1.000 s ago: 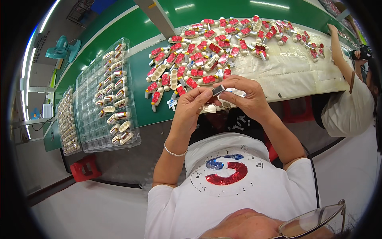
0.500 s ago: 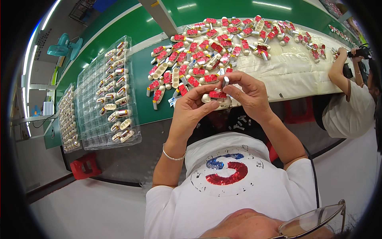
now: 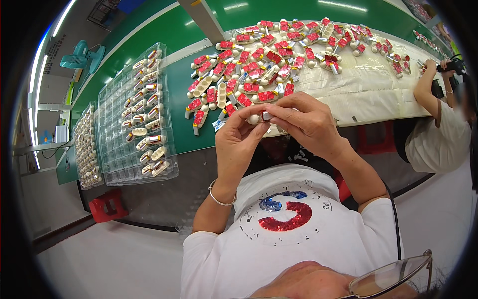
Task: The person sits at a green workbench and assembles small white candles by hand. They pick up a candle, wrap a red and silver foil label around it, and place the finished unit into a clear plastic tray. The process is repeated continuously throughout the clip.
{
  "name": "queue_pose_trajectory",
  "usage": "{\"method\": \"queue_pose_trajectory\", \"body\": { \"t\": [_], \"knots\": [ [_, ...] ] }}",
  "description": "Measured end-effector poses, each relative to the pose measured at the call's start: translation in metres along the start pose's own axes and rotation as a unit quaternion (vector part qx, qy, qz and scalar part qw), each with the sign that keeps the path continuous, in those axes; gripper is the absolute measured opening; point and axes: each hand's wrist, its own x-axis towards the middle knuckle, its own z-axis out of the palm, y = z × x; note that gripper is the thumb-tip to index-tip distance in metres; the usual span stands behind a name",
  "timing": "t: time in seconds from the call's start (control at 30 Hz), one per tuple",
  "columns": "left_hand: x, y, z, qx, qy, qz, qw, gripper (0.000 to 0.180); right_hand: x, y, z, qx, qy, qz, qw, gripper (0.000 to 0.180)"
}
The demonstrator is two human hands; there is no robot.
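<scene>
At the near edge of the green counter (image 3: 181, 84), a smooth, round-ended cream piece (image 3: 254, 119) with a red patch is pinched by the fingers of the left hand (image 3: 237, 138) and right hand (image 3: 313, 122), by which it is partly hidden. Beyond, red-labelled pieces (image 3: 255, 74) are heaped, some on a wrinkled whitish sheet (image 3: 363, 94). To the left, a clear, cell-moulded plastic tray (image 3: 115, 132) is part-filled; behind the heap, a pale post (image 3: 201, 20) is seen.

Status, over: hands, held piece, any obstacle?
Left hand pinching cream rounded piece, right hand touching it. Piece partly hidden. Red-and-cream pieces scattered beyond.
</scene>
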Motion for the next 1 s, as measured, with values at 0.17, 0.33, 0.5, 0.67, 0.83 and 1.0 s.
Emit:
{"method": "queue_pose_trajectory", "body": {
  "t": [0.17, 0.33, 0.5, 0.67, 0.83, 1.0],
  "knots": [
    [0.0, 0.0, -0.001, -0.001, -0.009, 0.007, 1.0, 0.031, 0.0, 0.002, -0.002, -0.018, -0.002, -0.019, 1.0, 0.027],
    [-0.001, -0.004, 0.0, 0.023, -0.002, 0.013, 1.0, 0.03, -0.001, -0.001, -0.003, -0.041, -0.014, 0.001, 0.999, 0.025],
    [-0.003, -0.004, -0.001, 0.026, -0.018, 0.021, 0.999, 0.028, -0.003, -0.008, -0.001, -0.094, -0.024, 0.012, 0.995, 0.023],
    [0.004, -0.018, -0.004, -0.001, 0.011, 0.022, 1.0, 0.025, -0.006, 0.0, 0.005, -0.073, -0.051, 0.025, 0.996, 0.029],
    [0.007, -0.017, -0.007, -0.042, 0.037, 0.039, 0.998, 0.021, -0.012, 0.01, 0.004, 0.272, -0.037, 0.199, 0.941, 0.039],
    [0.006, -0.009, -0.005, -0.019, 0.018, 0.085, 0.996, 0.019, -0.012, 0.009, 0.007, 0.41, -0.054, 0.341, 0.844, 0.038]
  ]
}}
